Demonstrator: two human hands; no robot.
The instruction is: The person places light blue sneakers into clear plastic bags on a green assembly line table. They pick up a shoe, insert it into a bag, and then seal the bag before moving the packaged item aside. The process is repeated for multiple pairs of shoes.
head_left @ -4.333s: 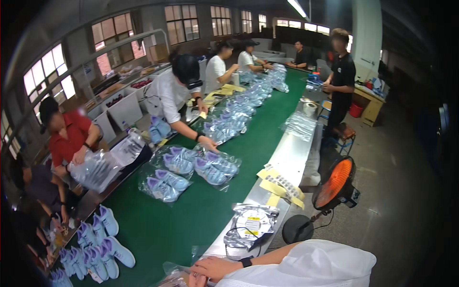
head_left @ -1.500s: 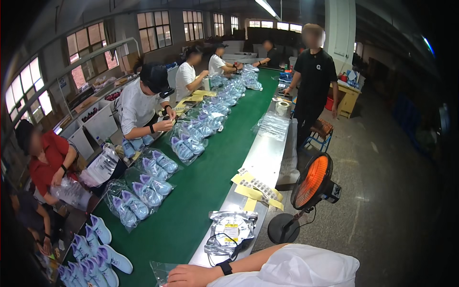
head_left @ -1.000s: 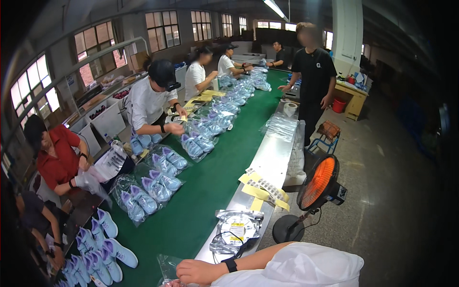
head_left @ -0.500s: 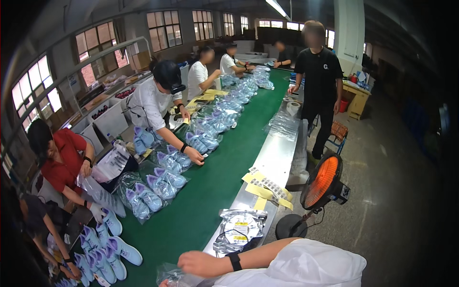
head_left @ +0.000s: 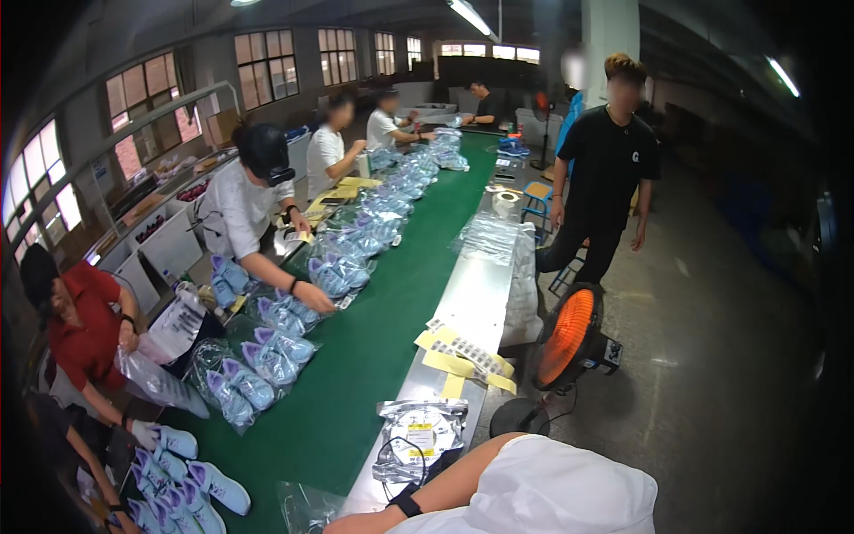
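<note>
My right hand (head_left: 360, 522) is at the bottom edge, mostly cut off, with a black band on its wrist. Its fingers are out of the picture, so whether it grips anything is hidden. Beside it a clear plastic bag (head_left: 305, 507) spreads over the green belt (head_left: 360, 343). Just beyond my wrist, a silvery packet with a white reel (head_left: 418, 432) lies on the metal ledge (head_left: 414, 378), a black cord in front of it. My left hand does not show.
Bagged light-blue shoes (head_left: 276, 356) line the belt's left side; unbagged shoes (head_left: 218, 485) sit nearer. Label sheets (head_left: 467, 356) lie on the ledge. A floor fan (head_left: 569, 334) stands at right. Co-workers work along the left; a person in black (head_left: 614, 165) stands beyond the fan.
My right hand has dropped toward the lower edge, and its fingers have left view. The view has shifted, moving the scene leftward. The person in black has turned, an arm now hanging down.
</note>
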